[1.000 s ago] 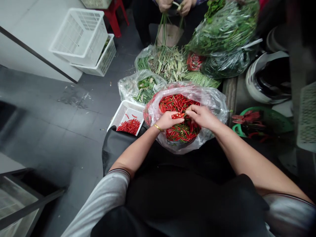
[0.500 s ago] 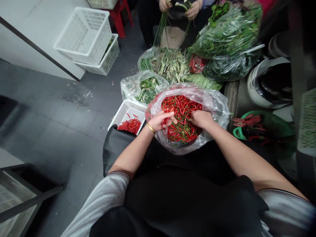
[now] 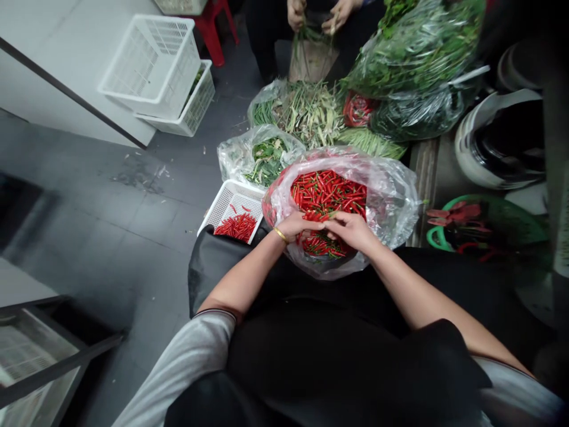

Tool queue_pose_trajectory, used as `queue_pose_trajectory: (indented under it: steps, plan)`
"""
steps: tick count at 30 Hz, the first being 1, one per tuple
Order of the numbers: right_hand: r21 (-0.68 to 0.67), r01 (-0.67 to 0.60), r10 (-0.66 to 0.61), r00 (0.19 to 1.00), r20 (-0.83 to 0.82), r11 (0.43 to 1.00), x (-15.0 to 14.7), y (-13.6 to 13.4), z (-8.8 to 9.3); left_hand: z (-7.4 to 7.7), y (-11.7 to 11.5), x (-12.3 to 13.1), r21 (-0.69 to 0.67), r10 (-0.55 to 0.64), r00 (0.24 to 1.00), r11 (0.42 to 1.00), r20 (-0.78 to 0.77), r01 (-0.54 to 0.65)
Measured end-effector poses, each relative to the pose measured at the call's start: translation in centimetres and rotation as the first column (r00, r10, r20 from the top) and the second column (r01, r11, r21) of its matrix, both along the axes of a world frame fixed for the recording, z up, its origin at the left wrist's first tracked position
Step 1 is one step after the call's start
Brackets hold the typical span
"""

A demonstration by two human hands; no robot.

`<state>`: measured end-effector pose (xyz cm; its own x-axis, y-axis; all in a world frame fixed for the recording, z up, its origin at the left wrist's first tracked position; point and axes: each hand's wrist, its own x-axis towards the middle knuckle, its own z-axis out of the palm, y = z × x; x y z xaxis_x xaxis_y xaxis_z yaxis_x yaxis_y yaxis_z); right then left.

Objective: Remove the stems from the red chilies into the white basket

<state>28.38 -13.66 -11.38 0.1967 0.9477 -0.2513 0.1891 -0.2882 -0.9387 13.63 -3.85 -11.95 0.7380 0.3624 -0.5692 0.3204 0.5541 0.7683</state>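
left hand [image 3: 297, 226]: bare, gold-coloured bangle [image 3: 281, 235] at the wrist; fingers curled around a few slender red chillies [image 3: 313, 217] above the open bag. right hand [image 3: 354, 231]: bare, fingertips meeting those of the left hand at the chillies; whether they pinch a stem cannot be told.

one wide, clear plastic bag [image 3: 395, 198], mouth open, in front of the person's black lap covering [image 3: 347, 356]; inside, a heap of slender red chillies with green stems [image 3: 329, 188], directly beneath both hands.

one shallow white perforated plastic basket [image 3: 217, 204], left of the bag; holds a pile of loose red chillies [image 3: 236, 227].

one clear plastic bag of green leaves [image 3: 269, 155], just behind the basket.

one spread of pale and green stalks [image 3: 313, 112], on the floor beyond.

one round green plastic basket [image 3: 438, 237], right, holding red items [image 3: 457, 214], blurred.

one co-worker's pair of hands [image 3: 338, 15], far side, at green stalks [image 3: 309, 34].
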Motion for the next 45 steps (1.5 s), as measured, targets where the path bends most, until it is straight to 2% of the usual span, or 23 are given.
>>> queue_pose_trajectory:
  steps: [3,6,8,9,12,14,16,18,19,21,24,26,28,30,32,33,34,36,37,38,41,43,45]
  plan:
    - [0.020,-0.248,0.240,0.953,0.184,0.969,0.5,-1.7,0.8,0.5,-0.1,-1.1,0.080,-0.165,0.984,0.982,-0.065,0.170]
    - [-0.011,-0.354,0.350,0.916,0.197,0.935,-0.1,-3.7,1.1,0.7,-1.3,-1.5,0.086,-0.335,0.941,0.938,-0.036,0.337]
    - [-0.038,-0.312,0.302,0.875,0.377,0.949,-1.1,-4.7,1.0,0.4,-2.6,-1.4,0.044,-0.322,0.947,0.946,-0.004,0.322]
    - [-0.057,-0.261,0.253,0.821,0.512,0.964,-1.5,-5.0,0.9,0.2,-3.2,-1.2,0.018,-0.281,0.960,0.960,-0.005,0.281]
    - [-0.108,-0.059,0.123,0.553,0.824,0.992,-1.1,-4.7,0.7,0.1,-4.4,-0.7,-0.024,-0.138,0.990,0.990,-0.013,0.137]
    - [-0.180,0.042,0.146,0.422,0.895,0.983,0.7,-4.0,0.4,0.3,-4.2,-0.5,-0.029,-0.091,0.996,0.995,0.007,0.091]
    - [-0.291,0.078,0.245,0.363,0.899,0.953,3.2,-3.1,0.1,0.6,-3.4,-0.7,-0.048,-0.037,0.999,0.998,0.039,0.039]
    - [-0.367,0.038,0.328,0.372,0.868,0.929,5.4,-2.3,-0.2,0.9,-2.4,-0.9,-0.088,0.012,0.997,0.996,0.072,-0.006]
    - [-0.357,0.012,0.321,0.409,0.854,0.934,6.2,-1.9,-0.1,1.0,-1.9,-0.9,-0.101,0.037,0.995,0.995,0.091,-0.028]
    - [-0.247,-0.010,0.208,0.570,0.795,0.969,6.8,-1.3,0.4,1.1,-1.2,-0.6,-0.091,0.087,0.988,0.993,0.127,-0.076]
    - [-0.100,-0.005,0.054,0.871,0.488,0.995,5.5,-0.5,1.8,1.4,-1.0,0.5,-0.018,0.159,0.972,0.987,0.173,-0.159]
    - [-0.020,-0.043,0.048,0.935,0.351,0.999,4.0,-0.2,2.8,1.6,-1.2,1.3,0.013,0.132,0.976,0.991,0.175,-0.136]
    - [0.084,-0.057,0.009,0.874,0.485,0.995,2.8,-0.2,3.3,1.5,-1.5,1.9,0.027,0.071,0.988,0.997,0.134,-0.075]
    - [0.097,-0.047,-0.039,0.682,0.731,0.994,2.6,-0.6,3.3,1.2,-1.7,2.0,0.029,0.035,0.997,0.999,0.069,-0.037]
    - [-0.086,-0.010,0.081,0.463,0.882,0.996,3.2,-1.3,2.6,0.8,-1.8,1.7,0.010,0.038,0.999,0.999,0.037,-0.038]
    - [-0.236,0.016,0.211,0.397,0.893,0.972,3.6,-1.7,2.1,0.6,-1.7,1.4,-0.007,0.043,0.998,0.999,0.041,-0.043]
    - [-0.390,0.037,0.352,0.363,0.863,0.920,4.0,-2.0,1.5,0.4,-1.5,1.1,-0.023,0.054,0.997,0.998,0.052,-0.053]
    - [-0.619,0.049,0.565,0.356,0.744,0.784,4.6,-2.3,0.3,0.3,-1.1,0.5,-0.034,0.044,0.997,0.999,0.069,-0.042]
    - [-0.676,0.050,0.615,0.371,0.696,0.735,4.9,-2.3,-0.1,0.4,-0.9,0.3,-0.027,0.019,0.997,0.999,0.075,-0.017]
    - [-0.699,0.047,0.631,0.390,0.670,0.713,5.1,-2.2,-0.3,0.5,-0.7,0.1,-0.019,-0.010,0.996,1.000,0.084,0.011]
    - [-0.651,0.011,0.580,0.445,0.683,0.759,5.8,-1.7,0.3,1.1,-0.4,-0.2,-0.003,-0.010,0.990,1.000,0.140,0.011]
    - [-0.588,-0.044,0.541,0.454,0.708,0.807,6.2,-1.3,1.6,1.6,-0.4,0.0,0.022,0.079,0.980,0.996,0.185,-0.085]
    - [-0.550,-0.098,0.532,0.438,0.725,0.830,6.2,-0.8,3.0,2.2,-0.3,0.4,0.068,0.159,0.954,0.981,0.255,-0.182]
